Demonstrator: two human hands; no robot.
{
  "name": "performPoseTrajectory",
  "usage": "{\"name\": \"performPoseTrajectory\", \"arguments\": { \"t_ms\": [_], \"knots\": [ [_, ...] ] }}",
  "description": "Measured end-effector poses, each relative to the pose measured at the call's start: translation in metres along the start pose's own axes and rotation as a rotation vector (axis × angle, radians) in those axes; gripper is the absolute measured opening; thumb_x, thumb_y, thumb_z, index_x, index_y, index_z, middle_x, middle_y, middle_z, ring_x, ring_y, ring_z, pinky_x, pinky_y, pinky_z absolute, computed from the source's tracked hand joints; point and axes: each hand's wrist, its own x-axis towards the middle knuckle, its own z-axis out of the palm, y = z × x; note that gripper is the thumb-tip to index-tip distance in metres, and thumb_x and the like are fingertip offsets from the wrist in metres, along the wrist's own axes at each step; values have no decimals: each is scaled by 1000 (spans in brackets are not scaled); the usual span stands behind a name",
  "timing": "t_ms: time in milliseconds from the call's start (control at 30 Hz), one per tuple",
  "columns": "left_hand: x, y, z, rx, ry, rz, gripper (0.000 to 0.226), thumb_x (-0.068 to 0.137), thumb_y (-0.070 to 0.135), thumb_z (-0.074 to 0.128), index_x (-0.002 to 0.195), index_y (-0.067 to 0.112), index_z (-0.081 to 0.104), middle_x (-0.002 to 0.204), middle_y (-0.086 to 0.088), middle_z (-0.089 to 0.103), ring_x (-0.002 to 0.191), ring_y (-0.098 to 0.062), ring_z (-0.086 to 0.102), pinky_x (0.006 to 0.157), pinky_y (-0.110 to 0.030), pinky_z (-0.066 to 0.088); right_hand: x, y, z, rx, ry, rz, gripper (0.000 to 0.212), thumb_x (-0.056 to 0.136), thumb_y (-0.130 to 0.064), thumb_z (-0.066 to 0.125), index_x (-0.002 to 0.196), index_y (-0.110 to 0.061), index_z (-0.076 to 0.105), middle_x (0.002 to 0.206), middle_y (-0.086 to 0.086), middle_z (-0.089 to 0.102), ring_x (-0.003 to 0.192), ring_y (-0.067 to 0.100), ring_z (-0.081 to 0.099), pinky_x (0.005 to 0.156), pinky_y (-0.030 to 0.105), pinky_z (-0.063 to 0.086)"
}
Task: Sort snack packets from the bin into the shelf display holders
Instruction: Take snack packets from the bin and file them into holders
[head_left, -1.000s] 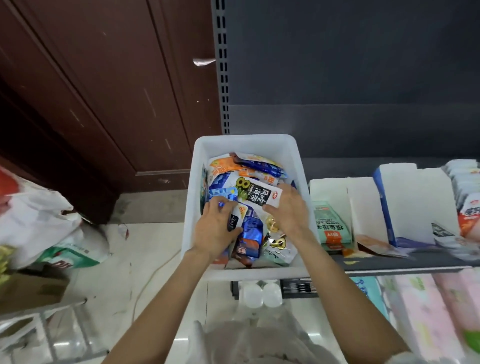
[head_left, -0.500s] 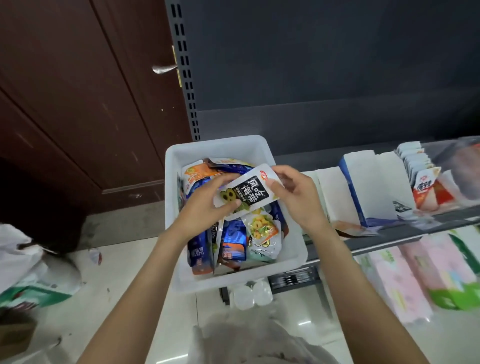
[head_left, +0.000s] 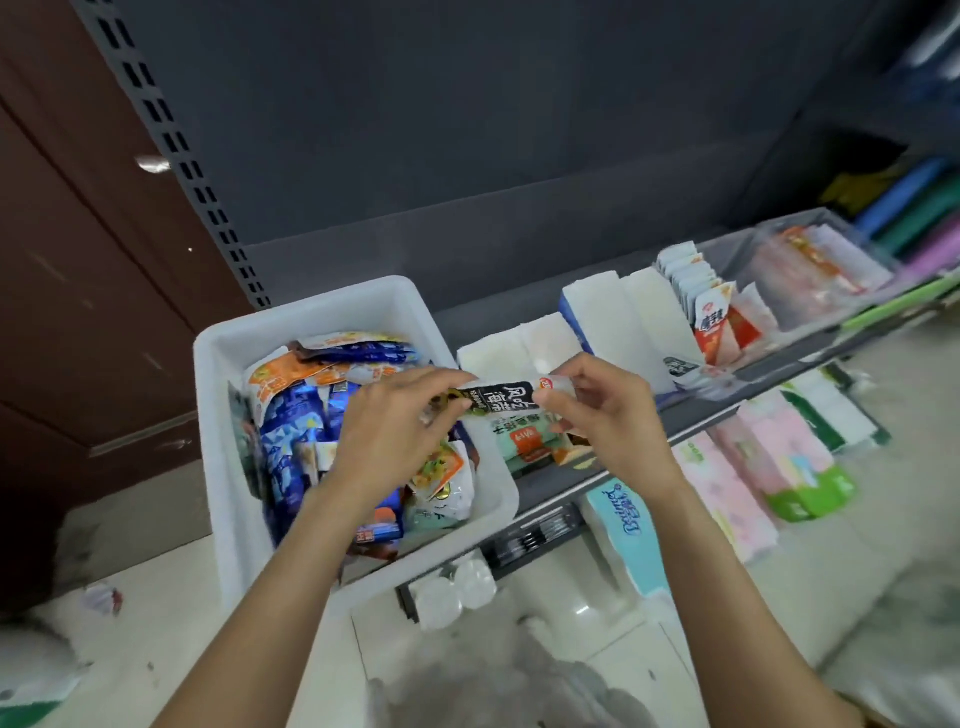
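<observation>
- Black-and-white snack packet (head_left: 506, 399): held in the air between both hands, above the right rim of the white bin (head_left: 311, 317) and the nearest shelf display holder (head_left: 519, 348).
- Left hand (head_left: 395, 431): fingers curled, pinching the packet's left end. Right hand (head_left: 608, 415): fingers closed on its right end.
- Risk: the grip is at the edges only; a slip at handover would likely drop the packet back into the bin or onto the floor.
- Risk: the nearest holder contains green packets (head_left: 524, 441); inserting here would probably mix product types.
- Risk: the white holders stand close together; a careless push may tip one or displace the red-and-white packets (head_left: 714, 325) farther right.
</observation>
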Motion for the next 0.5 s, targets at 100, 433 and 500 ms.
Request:
{"name": "performPoseTrajectory", "arguments": {
  "t_ms": [100,433,500],
  "knots": [
    [21,28,26,-67,-87,13,22,83,29,64,104,28,69,97,13,70,76,-3,62,66,-26,52,-12,12,-40,153,81,51,9,81,-7,68,74,-7,62,76,8,71,71,22,68,61,26,56],
    [121,129,156,-306,-281,-123,19,90,28,62,107,25,70,103,6,65,98,-12,58,85,-37,46,-4,62,-204,82,398,86,11,91,-4,59,93,-11,67,70,-7,72,56,7,61,52,21,51],
    [145,144,184,-279,-326,-117,21,89,28,63,108,25,70,104,4,65,98,-14,58,85,-39,46,5,72,-235,19,426,78,13,92,-6,57,93,-16,67,69,-6,71,55,11,60,52,28,53]
  ]
}}
